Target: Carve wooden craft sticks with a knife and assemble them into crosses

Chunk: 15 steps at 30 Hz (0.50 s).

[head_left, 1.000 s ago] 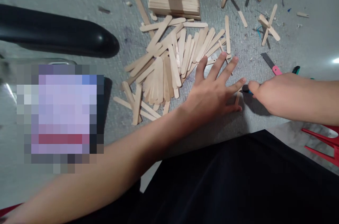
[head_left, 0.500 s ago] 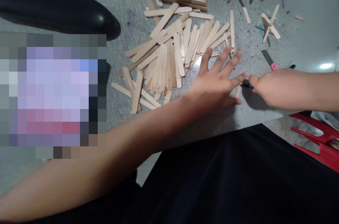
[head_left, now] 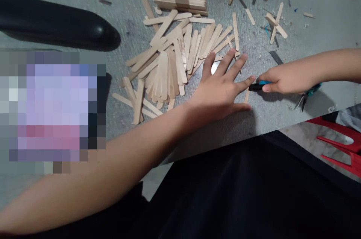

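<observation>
Our left hand (head_left: 221,90), fingers splayed, seemingly steadies a wooden stick (head_left: 246,96) beside the blue-and-black cutter (head_left: 256,87) clamped in our right hand (head_left: 286,80).

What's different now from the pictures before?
The right hand has turned and its arm swung away from the body. More of the scissors shows now, and the pink handle is hidden. Nothing was taken or let go: that hand still holds the blue-and-black cutter. The left hand stays spread beside the short stick, and the stick pile looks the same.
</observation>
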Motion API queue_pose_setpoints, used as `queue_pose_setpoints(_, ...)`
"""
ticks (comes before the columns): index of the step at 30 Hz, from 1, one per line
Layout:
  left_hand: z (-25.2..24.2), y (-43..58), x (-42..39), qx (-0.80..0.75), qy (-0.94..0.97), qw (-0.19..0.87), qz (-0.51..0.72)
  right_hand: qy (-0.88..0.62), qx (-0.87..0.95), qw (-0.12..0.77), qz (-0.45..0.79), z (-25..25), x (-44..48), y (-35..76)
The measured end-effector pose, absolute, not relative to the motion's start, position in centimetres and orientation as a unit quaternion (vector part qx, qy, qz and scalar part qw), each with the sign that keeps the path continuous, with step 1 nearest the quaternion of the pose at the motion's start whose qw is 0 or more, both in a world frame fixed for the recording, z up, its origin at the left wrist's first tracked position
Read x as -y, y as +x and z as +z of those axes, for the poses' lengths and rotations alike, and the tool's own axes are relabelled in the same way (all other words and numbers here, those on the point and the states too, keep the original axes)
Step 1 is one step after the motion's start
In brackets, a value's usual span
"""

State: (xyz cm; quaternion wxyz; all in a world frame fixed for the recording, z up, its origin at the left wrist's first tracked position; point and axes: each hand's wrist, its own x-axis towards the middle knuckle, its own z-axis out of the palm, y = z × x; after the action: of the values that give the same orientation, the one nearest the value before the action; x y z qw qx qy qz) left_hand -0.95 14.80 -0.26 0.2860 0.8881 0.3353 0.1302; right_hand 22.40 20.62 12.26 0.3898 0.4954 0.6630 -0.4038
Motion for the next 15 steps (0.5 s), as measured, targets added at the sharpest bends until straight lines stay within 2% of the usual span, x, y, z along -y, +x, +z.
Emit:
queue_pose_setpoints(3, -0.3, -0.9, -14.8, -0.343, 0.884, 0.289, 0.132, 0.511, -0.563, 0.426, -0.491, 12.2, -21.1, 22.7)
queue_pose_setpoints(6, -0.1, -1.0, -14.7, -0.350, 0.881, 0.292, 0.129, 0.508, -0.539, 0.390, -0.547, 12.0, -21.2, 23.0)
queue_pose_setpoints(12, 0.3, -1.1, -14.8, -0.352, 0.877, 0.303, 0.124, 0.528, -0.499, 0.351, -0.592, 11.4, -20.6, 24.0)
queue_pose_setpoints(15, 0.0, -1.2, -14.8, -0.352, 0.874, 0.309, 0.132, 0.539, -0.458, 0.362, -0.607, 11.4, -20.5, 24.0)
